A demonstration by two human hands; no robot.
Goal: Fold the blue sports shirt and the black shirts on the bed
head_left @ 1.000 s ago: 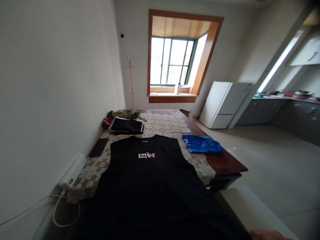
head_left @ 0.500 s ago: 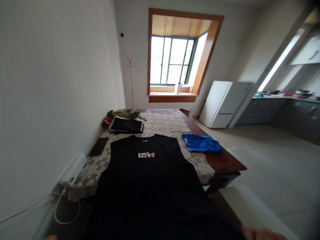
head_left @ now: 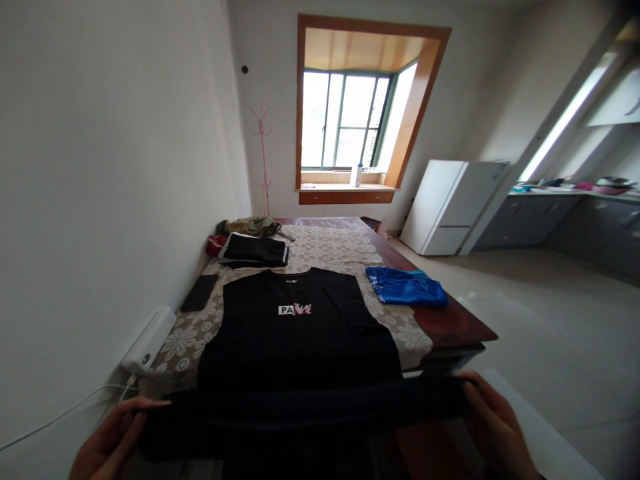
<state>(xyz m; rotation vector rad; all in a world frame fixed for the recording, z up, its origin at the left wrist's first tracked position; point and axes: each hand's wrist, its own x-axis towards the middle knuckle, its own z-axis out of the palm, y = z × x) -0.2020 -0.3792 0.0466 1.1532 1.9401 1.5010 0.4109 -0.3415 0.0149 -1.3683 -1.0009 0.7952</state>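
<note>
A black sleeveless shirt with a small white and pink chest logo lies spread on the table, collar away from me. Its bottom hem is lifted off the table and stretched across the frame between my hands. My left hand pinches the hem's left corner at the lower left. My right hand grips the hem's right corner at the lower right, just past the table's near end.
The wooden table carries a floral cloth, a folded blue garment, folded dark clothes, a black phone and a white power bank with cable. A wall runs close on the left. A white fridge stands to the right.
Both hands have come up into view from below the frame, lifting the shirt's bottom hem and pulling it taut across the near end of the table.
</note>
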